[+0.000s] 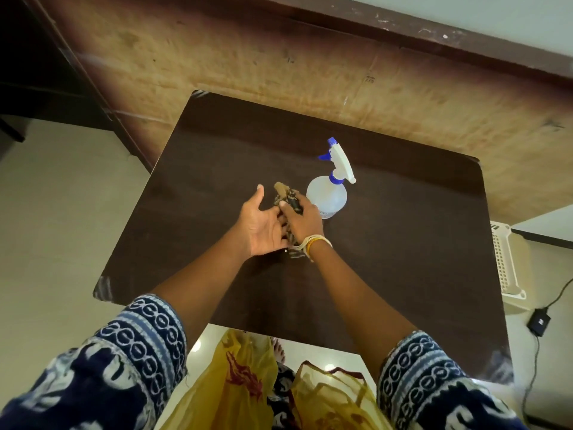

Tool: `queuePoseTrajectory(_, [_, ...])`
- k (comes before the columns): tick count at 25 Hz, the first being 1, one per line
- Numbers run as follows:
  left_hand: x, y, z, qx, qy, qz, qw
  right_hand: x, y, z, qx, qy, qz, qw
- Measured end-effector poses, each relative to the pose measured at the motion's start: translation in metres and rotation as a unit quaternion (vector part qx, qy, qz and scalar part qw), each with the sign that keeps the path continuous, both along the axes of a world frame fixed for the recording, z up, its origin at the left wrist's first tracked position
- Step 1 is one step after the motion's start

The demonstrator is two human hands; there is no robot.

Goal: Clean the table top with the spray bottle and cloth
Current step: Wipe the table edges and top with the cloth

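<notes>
A dark brown table top (387,243) fills the middle of the head view. On it stands a clear spray bottle (327,195) with a white and blue trigger head, upright, just right of my hands. A bunched brown and dark patterned cloth (286,195) sits between my hands above the table's centre. My right hand (302,220) grips the cloth from above, fingers curled round it. My left hand (265,226) lies palm up beside it, fingers extended, touching the cloth's lower part. Much of the cloth is hidden by my hands.
A brown wooden panel (279,63) rises behind the table. A white plastic basket (505,262) stands at the right, with a black adapter (539,322) and cable on the floor. Yellow fabric (248,383) hangs below the table's near edge. Pale floor lies to the left.
</notes>
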State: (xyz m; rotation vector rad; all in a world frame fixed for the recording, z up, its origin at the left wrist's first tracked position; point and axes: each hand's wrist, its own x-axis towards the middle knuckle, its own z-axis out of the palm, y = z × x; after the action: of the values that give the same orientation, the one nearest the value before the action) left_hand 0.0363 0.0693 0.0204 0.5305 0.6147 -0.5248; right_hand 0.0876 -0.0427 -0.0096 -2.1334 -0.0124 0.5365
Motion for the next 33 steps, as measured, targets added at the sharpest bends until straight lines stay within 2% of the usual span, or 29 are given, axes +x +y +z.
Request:
queuePoseTrajectory(1, [-0.003, -0.001, -0.002, 0.008, -0.001, -0.010, 1.000, 0.003, -0.006, -0.005, -0.039, -0.027, -0.008, 0.999])
queuePoseTrajectory(3, [-0.011, 0.000, -0.005, 0.110, 0.009, -0.019, 0.994, -0.008, -0.018, -0.014, -0.134, -0.081, -0.048, 0.987])
queuePoseTrajectory(5, [-0.021, 0.007, -0.011, 0.263, 0.039, 0.012, 0.964, -0.029, -0.022, -0.025, -0.203, -0.105, -0.072, 0.971])
queuePoseTrajectory(7, [-0.032, 0.020, -0.020, 0.358, 0.067, 0.068, 0.929, -0.040, -0.015, -0.037, -0.230, -0.101, -0.069, 0.965])
queuePoseTrajectory(9, [-0.048, 0.036, -0.029, 0.387, 0.087, 0.079, 0.914, -0.041, 0.002, -0.042, -0.228, -0.099, -0.053, 0.967])
queuePoseTrajectory(11, [-0.064, 0.049, -0.037, 0.405, 0.096, 0.056, 0.908, -0.045, 0.022, -0.047, -0.229, -0.113, 0.005, 0.967])
queuePoseTrajectory(14, [-0.084, 0.069, -0.038, 0.419, 0.112, 0.075, 0.898, -0.055, 0.054, -0.049, -0.186, -0.136, 0.102, 0.968])
queuePoseTrajectory(18, [-0.113, 0.105, -0.038, 0.436, 0.112, 0.090, 0.888, -0.079, 0.087, -0.050, -0.159, -0.154, 0.257, 0.941])
queuePoseTrajectory(21, [-0.143, 0.123, -0.036, 0.433, 0.113, 0.052, 0.893, -0.110, 0.094, -0.046, -0.180, -0.147, 0.297, 0.926])
queuePoseTrajectory(28, [-0.232, 0.146, -0.029, 0.441, 0.035, -0.076, 0.894, -0.231, 0.092, -0.050, -0.138, -0.089, 0.200, 0.966])
queuePoseTrajectory(31, [-0.261, 0.153, -0.031, 0.450, 0.025, -0.101, 0.887, -0.259, 0.102, -0.045, -0.007, 0.045, 0.075, 0.996])
queuePoseTrajectory(33, [-0.275, 0.157, -0.032, 0.459, 0.015, -0.100, 0.883, -0.270, 0.105, -0.036, 0.123, 0.174, -0.065, 0.975])
